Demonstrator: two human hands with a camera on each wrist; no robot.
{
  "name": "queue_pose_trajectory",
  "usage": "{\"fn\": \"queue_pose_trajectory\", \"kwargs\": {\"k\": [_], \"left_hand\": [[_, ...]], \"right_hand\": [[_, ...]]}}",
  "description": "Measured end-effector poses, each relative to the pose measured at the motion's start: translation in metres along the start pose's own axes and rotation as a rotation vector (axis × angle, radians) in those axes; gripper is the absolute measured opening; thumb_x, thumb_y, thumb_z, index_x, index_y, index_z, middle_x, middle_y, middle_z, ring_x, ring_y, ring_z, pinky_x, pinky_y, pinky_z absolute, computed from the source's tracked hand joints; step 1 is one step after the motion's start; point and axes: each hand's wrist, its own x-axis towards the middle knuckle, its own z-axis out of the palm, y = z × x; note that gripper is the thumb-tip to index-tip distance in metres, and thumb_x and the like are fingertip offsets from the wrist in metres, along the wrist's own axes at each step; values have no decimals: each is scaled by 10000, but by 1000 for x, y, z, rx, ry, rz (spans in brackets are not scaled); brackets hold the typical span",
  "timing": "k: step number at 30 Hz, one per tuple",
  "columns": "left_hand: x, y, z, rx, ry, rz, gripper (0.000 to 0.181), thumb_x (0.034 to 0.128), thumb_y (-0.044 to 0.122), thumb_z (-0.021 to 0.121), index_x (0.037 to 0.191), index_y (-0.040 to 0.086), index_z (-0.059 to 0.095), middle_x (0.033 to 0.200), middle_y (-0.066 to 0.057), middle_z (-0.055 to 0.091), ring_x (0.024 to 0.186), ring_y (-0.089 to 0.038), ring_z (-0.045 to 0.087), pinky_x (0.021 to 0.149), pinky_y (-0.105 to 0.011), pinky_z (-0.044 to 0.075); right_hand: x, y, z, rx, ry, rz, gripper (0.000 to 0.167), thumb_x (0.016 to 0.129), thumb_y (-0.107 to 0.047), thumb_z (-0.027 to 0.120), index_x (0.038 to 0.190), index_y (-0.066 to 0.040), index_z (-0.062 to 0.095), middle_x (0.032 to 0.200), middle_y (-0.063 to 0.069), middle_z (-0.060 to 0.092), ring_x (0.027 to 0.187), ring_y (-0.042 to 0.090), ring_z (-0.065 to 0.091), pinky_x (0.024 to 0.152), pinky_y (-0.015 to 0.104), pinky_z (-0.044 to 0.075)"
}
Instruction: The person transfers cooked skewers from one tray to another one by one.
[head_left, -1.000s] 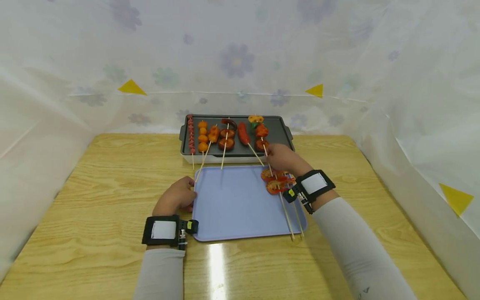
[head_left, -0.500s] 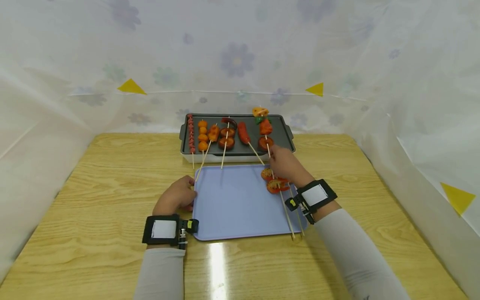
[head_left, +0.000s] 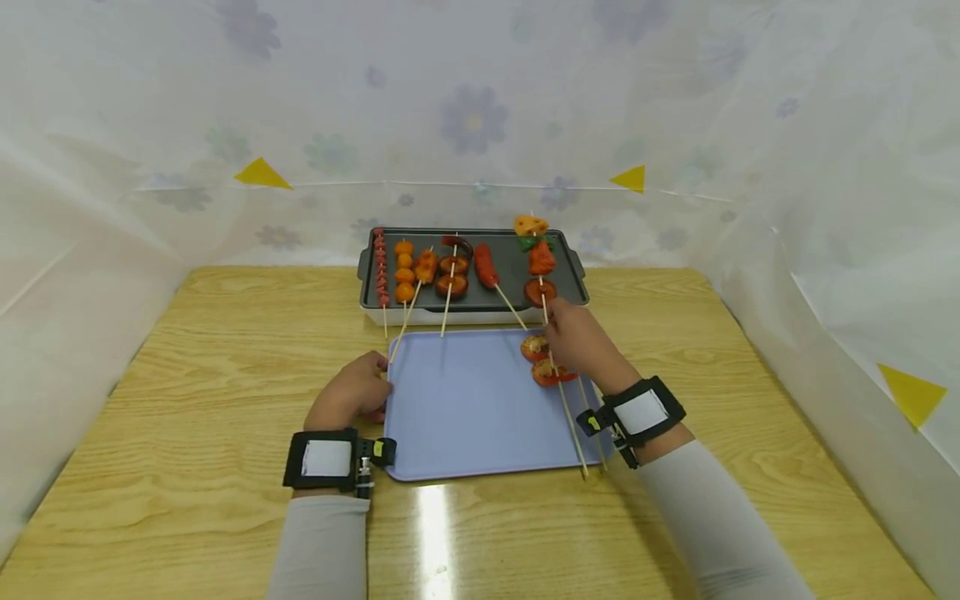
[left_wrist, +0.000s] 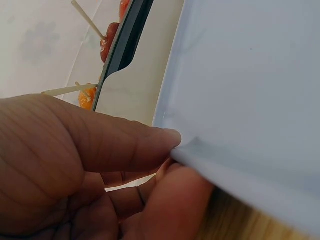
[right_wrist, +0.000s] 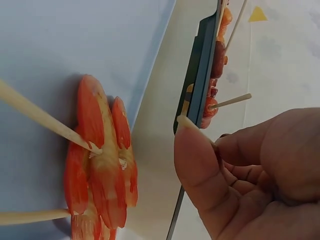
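Observation:
My right hand (head_left: pixel 579 337) pinches the stick of a mixed skewer (head_left: pixel 542 258) at the right end of the grill plate (head_left: pixel 566 283). The skewer carries a yellow piece, a green piece, a red chunk and a round brown slice; whether it touches the plate I cannot tell. My left hand (head_left: pixel 352 390) holds the left rim of the pale blue tray (head_left: pixel 465 408), thumb on top and fingers beneath in the left wrist view. Shrimp skewers (right_wrist: pixel 102 150) lie on the tray's right side, partly hidden by my right hand in the head view.
Other skewers lie on the grill: small red pieces (head_left: pixel 381 267), orange balls (head_left: pixel 404 273), an orange piece (head_left: pixel 426 267), brown slices (head_left: pixel 452 287) and a sausage (head_left: pixel 486 267). Several sticks overhang its front edge towards the tray. Sheeting (head_left: pixel 472 167) surrounds the wooden table (head_left: pixel 225 375).
My right hand has moved slightly right and nearer me, and the mixed skewer has shifted right, its tip now beyond the grill's far edge in view. The left hand and tray stay put.

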Motion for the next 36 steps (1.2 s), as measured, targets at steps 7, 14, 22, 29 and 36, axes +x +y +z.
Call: {"fn": "queue_pose_trajectory", "kwargs": {"k": [7, 14, 22, 29, 36], "left_hand": [[1, -2, 1, -1, 5, 11, 391, 896, -22, 481, 1285, -48, 442, 887, -162, 544, 623, -195, 579, 536, -275, 537], [1, -2, 2, -6, 11, 12, 396, 898, -10, 491, 1291, -37, 447, 892, -159, 549, 634, -197, 581, 538, -277, 538], [0, 0, 1, 13, 2, 6, 395, 907, 1, 496, 1297, -33, 446, 882, -157, 550, 628, -196, 577, 529, -270, 531], [0, -1, 2, 26, -1, -10, 406, 916, 18, 502, 1314, -30, 441, 868, -154, 554, 615, -195, 578, 531, -271, 531], [-1, 0, 0, 24, -4, 2, 411, 908, -2, 496, 1312, -49, 436, 895, -173, 554, 627, -201, 592, 543, -280, 536]], "right_hand": [[-13, -5, -3, -16, -2, 30, 78, 1006, -50, 455, 981, -4, 514, 697, 88, 465, 541, 209, 448, 508, 330, 373], [-30, -8, -4, -26, -17, 39, 67, 1005, -68, 487, 972, -14, 512, 667, 66, 469, 556, 198, 475, 508, 328, 394], [-45, -6, -3, -31, -40, 48, 70, 994, -61, 496, 998, 0, 532, 737, 81, 563, 578, 178, 548, 504, 327, 449], [-60, -5, 1, -3, -77, 73, 73, 996, -50, 492, 1015, 8, 531, 735, 72, 573, 542, 153, 571, 490, 329, 468], [-77, -6, 7, -3, -84, 68, 83, 992, -29, 472, 1003, 22, 537, 713, 66, 553, 515, 140, 553, 469, 316, 451]]}}
